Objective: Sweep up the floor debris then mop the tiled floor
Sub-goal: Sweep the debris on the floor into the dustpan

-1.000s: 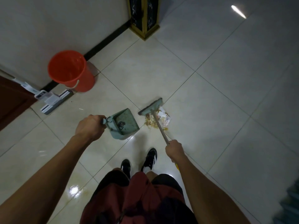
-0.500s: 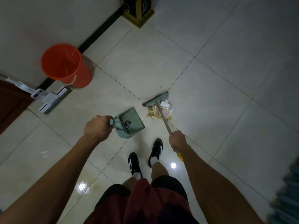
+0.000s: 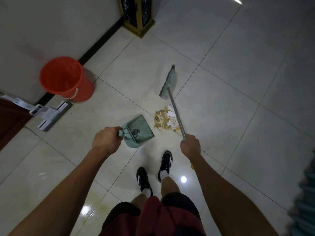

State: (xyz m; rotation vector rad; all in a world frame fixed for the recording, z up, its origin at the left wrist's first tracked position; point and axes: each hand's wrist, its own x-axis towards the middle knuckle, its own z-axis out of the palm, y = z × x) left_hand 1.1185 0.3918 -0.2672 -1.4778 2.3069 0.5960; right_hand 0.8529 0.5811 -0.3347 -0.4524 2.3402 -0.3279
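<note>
My left hand (image 3: 106,139) grips the handle of a pale green dustpan (image 3: 139,131) that rests on the tiled floor (image 3: 221,108) with its mouth toward a small pile of yellowish debris (image 3: 162,120). My right hand (image 3: 190,145) grips the metal handle of a broom (image 3: 168,82). The green broom head is out beyond the pile, on its far side, and the handle passes over the pile's right edge. A small dark scrap lies inside the dustpan.
A red bucket (image 3: 64,78) stands by the wall at the left, with a flat mop (image 3: 47,114) lying beside it. A dark, gold-trimmed furniture base (image 3: 138,19) stands at the top. My shoes (image 3: 154,169) are just behind the dustpan. A blurred blue-green object (image 3: 306,201) is at the right edge.
The broom head has moved from just behind the debris to well beyond it, away from me. The dustpan has stayed beside the pile in my left hand.
</note>
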